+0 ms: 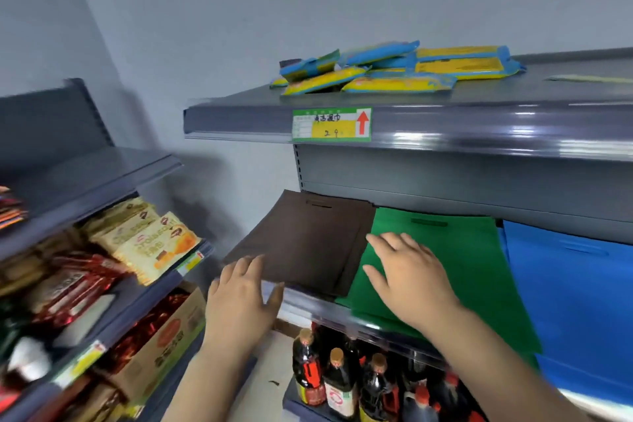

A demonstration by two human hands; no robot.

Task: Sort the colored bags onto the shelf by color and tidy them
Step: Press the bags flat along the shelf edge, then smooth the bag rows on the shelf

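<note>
Left hand (239, 295) flat, fingers spread, at front-left corner of brown bags (305, 243); right hand (407, 271) flat on green bags (462, 260), beside brown stack. Blue bags (568, 284) further right. Brown stack skewed on shelf (318, 310), left hand nearer to square it.

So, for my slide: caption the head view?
Both hands, left and right, flatten brown bags and green bags beside blue bags.

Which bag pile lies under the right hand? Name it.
The green pile, the middle one: the right hand rests flat on it. The left hand is at the brown pile; the blue pile is untouched.
</note>
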